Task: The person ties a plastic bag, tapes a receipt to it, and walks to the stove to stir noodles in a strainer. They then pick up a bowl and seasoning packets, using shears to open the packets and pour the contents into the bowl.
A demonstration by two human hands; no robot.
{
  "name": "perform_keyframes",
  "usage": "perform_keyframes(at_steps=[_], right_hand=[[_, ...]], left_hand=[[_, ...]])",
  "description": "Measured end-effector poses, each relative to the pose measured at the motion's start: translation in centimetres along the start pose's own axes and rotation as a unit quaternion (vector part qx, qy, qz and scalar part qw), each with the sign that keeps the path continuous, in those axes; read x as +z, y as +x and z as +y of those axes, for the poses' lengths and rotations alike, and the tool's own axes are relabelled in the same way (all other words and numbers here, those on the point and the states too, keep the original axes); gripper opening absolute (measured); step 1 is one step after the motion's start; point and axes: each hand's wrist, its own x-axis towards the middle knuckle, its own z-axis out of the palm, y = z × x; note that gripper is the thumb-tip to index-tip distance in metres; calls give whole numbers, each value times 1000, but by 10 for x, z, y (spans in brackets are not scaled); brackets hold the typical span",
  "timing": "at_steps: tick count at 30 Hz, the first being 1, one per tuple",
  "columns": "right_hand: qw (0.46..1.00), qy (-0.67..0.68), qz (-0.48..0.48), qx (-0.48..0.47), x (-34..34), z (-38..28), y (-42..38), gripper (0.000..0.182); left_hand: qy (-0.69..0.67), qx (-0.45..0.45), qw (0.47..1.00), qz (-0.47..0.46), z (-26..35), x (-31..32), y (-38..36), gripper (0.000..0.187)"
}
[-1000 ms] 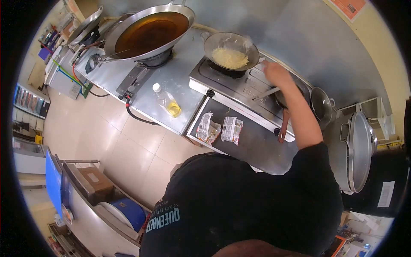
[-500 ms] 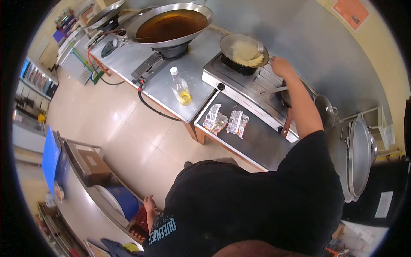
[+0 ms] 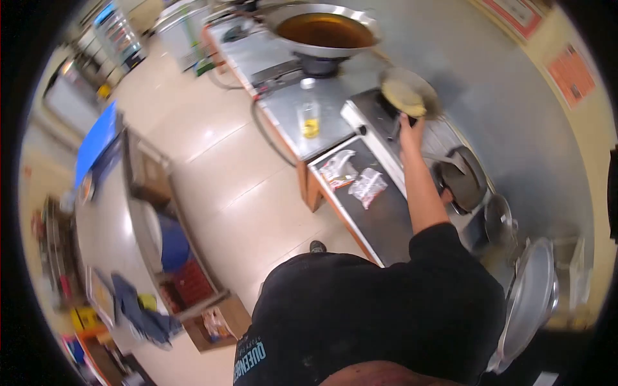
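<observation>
My right hand (image 3: pixel 411 127) reaches out over the stove (image 3: pixel 367 119), fingers closed around a dark handle at the near edge of a small wok (image 3: pixel 407 94) holding pale yellow food. The wok looks tilted above the burner. The view is blurred. My black sleeve (image 3: pixel 444 244) covers the arm from the elbow back. My left hand is out of sight. To the right of my arm sits a dark pan (image 3: pixel 462 182) with a utensil resting in it.
A large wok of brown oil (image 3: pixel 328 29) stands on the far burner. An oil bottle (image 3: pixel 310 118) and two plastic packets (image 3: pixel 353 178) lie on the steel counter. A small pot (image 3: pixel 499 220) and big round lid (image 3: pixel 531 302) sit right. Shelves and boxes line the left.
My head has swung, so the counter now runs away at the upper right. My right hand moved from the wok's far rim to its near edge. The left hand seen below has gone from view.
</observation>
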Motion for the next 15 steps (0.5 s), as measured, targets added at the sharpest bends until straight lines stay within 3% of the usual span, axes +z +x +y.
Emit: perform_keyframes(at_steps=[2, 3, 4, 5, 6, 7, 8, 10, 11, 12, 13, 15], right_hand=[[983, -66, -31, -168, -1, -41, -57, 54], [967, -30, -120, -224, 1, -68, -91, 50], [950, 151, -258, -94, 21, -78, -135, 45], [907, 175, -378, -65, 32, -91, -184, 38], [831, 190, -521, -44, 46, -104, -240, 33], [747, 178, -630, -112, 57, -115, -300, 31], [652, 209, -724, -89, 50, -140, -370, 30], [468, 219, -839, -170, 16, -184, -499, 35], [376, 220, -875, -212, -18, -223, -556, 38], [295, 223, -888, -272, -46, -245, -614, 47], [245, 290, -853, -357, -72, -261, -672, 51], [167, 410, -770, -460, -123, -302, -761, 55]], left_hand=[[-21, -25, 998, 48, -50, 4, -48, 18], [-22, -31, 996, 79, -74, 14, -73, 17], [-5, -26, 994, 110, -88, 24, -94, 17], [-10, -35, 990, 140, -100, 37, -103, 17], [-49, -54, 982, 173, -108, 44, -110, 17], [-349, -89, 913, 189, -114, 47, -96, 21], [-401, -49, 888, 218, -84, 13, -130, 25], [-497, 41, 826, 261, -7, -68, -197, 40], [-529, 120, 802, 250, -5, -89, -221, 44], [-585, 140, 772, 206, -13, -106, -248, 40], [-634, 160, 739, 159, -24, -119, -269, 37], [-757, 129, 603, 218, -47, -129, -294, 38]])
